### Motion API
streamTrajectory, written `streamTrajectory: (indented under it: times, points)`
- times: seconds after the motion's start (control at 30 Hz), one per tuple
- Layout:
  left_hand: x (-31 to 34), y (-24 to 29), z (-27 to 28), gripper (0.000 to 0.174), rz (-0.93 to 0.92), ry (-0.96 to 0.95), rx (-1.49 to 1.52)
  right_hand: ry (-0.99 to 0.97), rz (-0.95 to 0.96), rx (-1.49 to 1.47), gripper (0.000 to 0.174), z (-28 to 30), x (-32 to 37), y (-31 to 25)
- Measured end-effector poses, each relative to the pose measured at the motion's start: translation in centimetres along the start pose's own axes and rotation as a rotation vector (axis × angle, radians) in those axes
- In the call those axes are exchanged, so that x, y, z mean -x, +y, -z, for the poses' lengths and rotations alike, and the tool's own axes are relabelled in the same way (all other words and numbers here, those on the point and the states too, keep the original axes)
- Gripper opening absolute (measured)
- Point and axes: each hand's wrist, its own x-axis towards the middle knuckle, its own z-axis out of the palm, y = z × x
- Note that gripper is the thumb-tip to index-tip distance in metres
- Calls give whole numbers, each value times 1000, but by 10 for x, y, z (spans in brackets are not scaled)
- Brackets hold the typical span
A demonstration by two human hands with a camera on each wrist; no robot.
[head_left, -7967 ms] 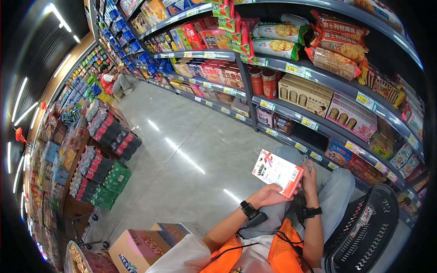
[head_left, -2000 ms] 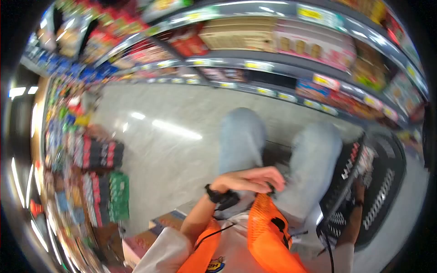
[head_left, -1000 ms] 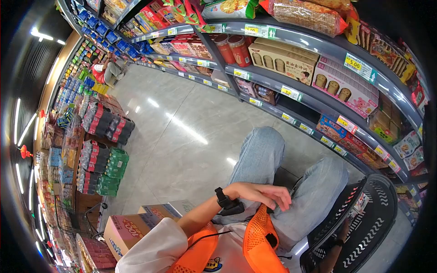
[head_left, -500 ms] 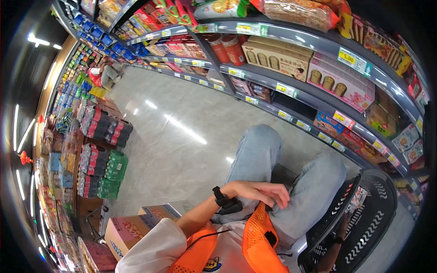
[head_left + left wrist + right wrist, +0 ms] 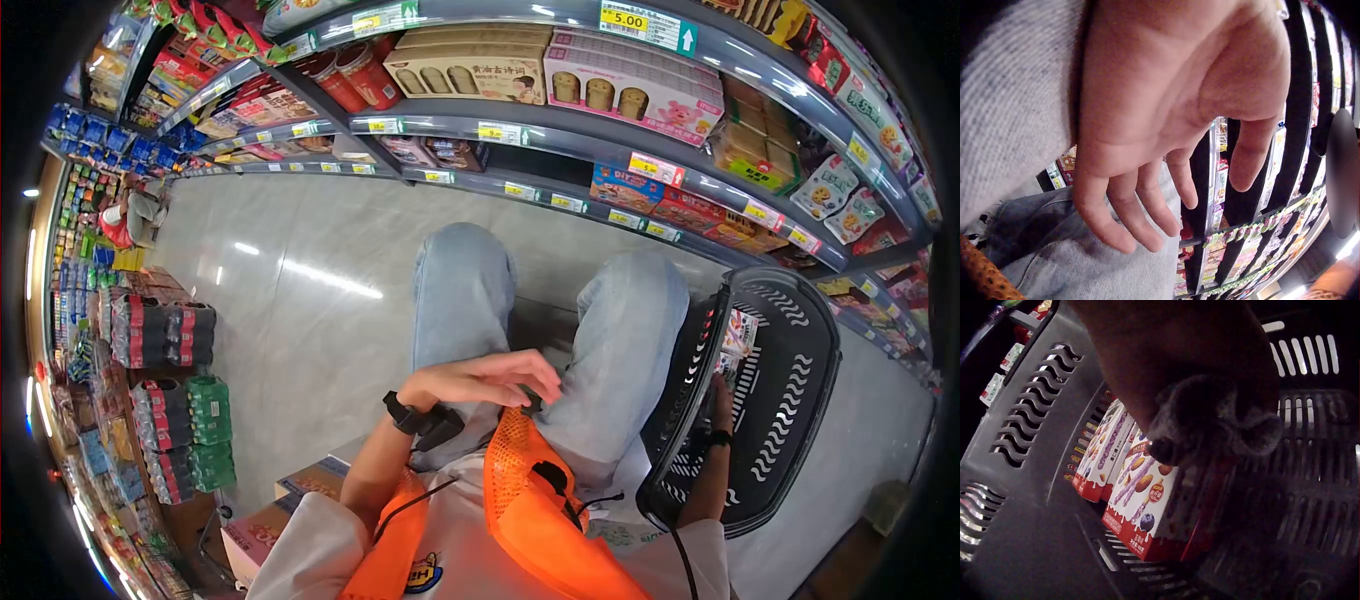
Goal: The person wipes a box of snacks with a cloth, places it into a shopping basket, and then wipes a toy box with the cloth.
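Note:
My left hand (image 5: 485,380) hangs loosely over my lap, above the orange vest. In the left wrist view its palm and relaxed fingers (image 5: 1147,206) hold nothing, with the jeans behind. On the other side, my right hand (image 5: 722,400) reaches down inside a black shopping basket (image 5: 815,420). Two white-and-red snack boxes (image 5: 1141,494) printed with almonds and blueberries lie side by side in the basket, right by that hand. A fuzzy grey thing (image 5: 1210,415) shows against the dark hand, overlapping the nearer box. The right fingers are mostly hidden; I cannot tell whether they grip anything.
Shelves of packaged snacks (image 5: 640,90) run along the front and right, close beyond my knees. Shrink-wrapped bottle packs (image 5: 165,330) stand at the left. Cardboard cartons (image 5: 260,520) sit beside me. Another person (image 5: 130,215) crouches far down the aisle.
Eight seconds ago both hands held a white-and-red snack box over my lap. Since then the right hand has gone into the basket and the left hangs loose. Lately the head view turned right.

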Motion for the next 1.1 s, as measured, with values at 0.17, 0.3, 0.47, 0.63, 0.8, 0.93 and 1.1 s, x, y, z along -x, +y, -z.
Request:
streamTrajectory:
  times: [0.17,0.3,0.47,0.63,0.8,0.93,1.1]
  points:
    - [-2,1,0,46,-11,-1,-15,13,124,116,51,4,-3,2]
    - [1,-2,0,46,-12,-5,-5,77,-86,-2,57,-46,33,-55]
    - [0,0,1,45,-13,-9,-17,98,-89,60,64,-36,19,-45]
    - [-1,-2,2,44,-28,-11,-10,110,-62,108,62,-19,9,-29]
    - [-1,-2,1,44,-25,-11,-12,85,-37,87,58,-20,11,-29]
    - [-1,-2,1,45,-29,-11,-20,83,-67,143,57,-11,2,-24]
    - [-1,0,0,46,-20,3,-36,134,-93,201,56,-26,9,-39]
